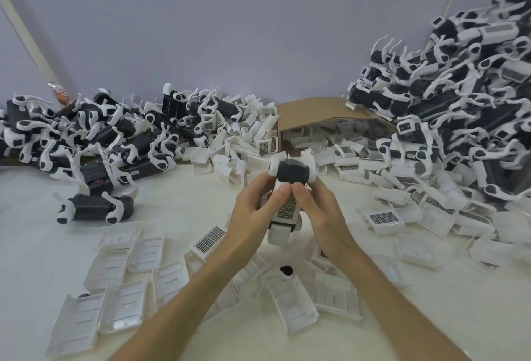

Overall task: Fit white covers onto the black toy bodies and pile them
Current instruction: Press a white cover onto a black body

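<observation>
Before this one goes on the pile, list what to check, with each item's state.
1. Left hand and right hand both grip the toy body: ok.
2. White cover lies on the body, grille facing the camera: ok.
3. Cover snapped fully home: cannot tell, the hands hide its edges.
4. Tall pile at right steady enough for one more: cannot tell, it looks steep.
5. Loose covers lie near on the table for the next body: ok.
</observation>
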Tool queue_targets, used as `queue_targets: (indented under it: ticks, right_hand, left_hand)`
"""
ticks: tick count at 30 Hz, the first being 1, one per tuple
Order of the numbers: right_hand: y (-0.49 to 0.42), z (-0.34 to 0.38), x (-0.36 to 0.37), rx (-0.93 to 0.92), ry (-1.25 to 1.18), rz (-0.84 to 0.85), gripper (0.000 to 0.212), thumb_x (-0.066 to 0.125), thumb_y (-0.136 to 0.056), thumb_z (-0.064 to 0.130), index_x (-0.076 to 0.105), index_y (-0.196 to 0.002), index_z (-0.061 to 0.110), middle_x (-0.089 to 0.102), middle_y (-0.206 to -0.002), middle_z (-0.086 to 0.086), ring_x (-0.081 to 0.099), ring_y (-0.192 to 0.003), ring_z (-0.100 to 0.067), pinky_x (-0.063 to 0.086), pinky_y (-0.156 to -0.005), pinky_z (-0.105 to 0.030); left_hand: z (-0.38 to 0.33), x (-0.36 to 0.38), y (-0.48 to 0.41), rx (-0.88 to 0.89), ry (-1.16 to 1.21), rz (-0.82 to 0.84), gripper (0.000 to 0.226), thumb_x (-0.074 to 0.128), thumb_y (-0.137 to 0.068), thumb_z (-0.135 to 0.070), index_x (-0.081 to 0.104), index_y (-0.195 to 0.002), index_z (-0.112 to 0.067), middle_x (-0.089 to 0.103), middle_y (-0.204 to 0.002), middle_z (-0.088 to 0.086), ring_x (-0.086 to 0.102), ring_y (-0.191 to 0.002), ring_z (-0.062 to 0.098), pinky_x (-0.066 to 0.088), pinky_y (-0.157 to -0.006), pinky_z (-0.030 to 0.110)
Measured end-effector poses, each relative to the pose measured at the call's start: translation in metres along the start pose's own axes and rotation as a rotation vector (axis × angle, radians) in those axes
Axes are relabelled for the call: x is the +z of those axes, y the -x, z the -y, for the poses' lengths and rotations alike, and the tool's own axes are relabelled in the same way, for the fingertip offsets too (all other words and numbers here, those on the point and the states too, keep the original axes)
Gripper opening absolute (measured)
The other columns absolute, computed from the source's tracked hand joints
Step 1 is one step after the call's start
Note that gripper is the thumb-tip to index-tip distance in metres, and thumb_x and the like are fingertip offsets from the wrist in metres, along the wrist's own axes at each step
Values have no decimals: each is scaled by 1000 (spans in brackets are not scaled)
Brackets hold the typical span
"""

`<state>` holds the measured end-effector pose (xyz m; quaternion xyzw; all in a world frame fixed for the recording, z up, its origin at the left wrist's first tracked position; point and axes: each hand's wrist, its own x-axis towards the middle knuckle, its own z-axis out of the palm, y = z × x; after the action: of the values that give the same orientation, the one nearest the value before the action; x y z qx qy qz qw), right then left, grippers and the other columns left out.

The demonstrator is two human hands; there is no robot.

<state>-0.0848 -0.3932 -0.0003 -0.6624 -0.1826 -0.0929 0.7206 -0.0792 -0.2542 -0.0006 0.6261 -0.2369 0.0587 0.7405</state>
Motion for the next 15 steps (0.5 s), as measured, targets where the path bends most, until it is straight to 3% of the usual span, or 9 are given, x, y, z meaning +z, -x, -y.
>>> queue_targets:
  ticks: [4, 9, 15]
  right_hand:
    - [-1, -1, 5, -35, 60, -60, 25, 56, -97, 39, 64, -110, 19, 75, -91, 13, 70, -87, -1, 52, -72, -14]
    - [3, -4, 7, -155, 168, -138, 21, 57, -93, 43, 68, -102, 28, 74, -86, 7, 69, -79, -9, 53, -69, -19]
    - [3, -6, 8, -141, 154, -187, 25, 61, -95, 33, 71, -86, 12, 71, -72, -1, 68, -68, -15, 53, -60, -26]
  left_hand:
    - [-1, -1, 0, -5, -23, -14, 16, 59, -98, -29, 69, -108, -22, 72, -87, -7, 70, -75, 5, 54, -63, 16]
    - [0, -1, 0, 7, -9, -14, 27, 61, -91, -42, 70, -114, -31, 74, -102, -2, 70, -100, 14, 56, -82, 26]
    - [5, 1, 2, -22, 20, -44, 21, 58, -96, -30, 70, -113, -32, 73, -106, 6, 70, -104, 18, 58, -85, 34]
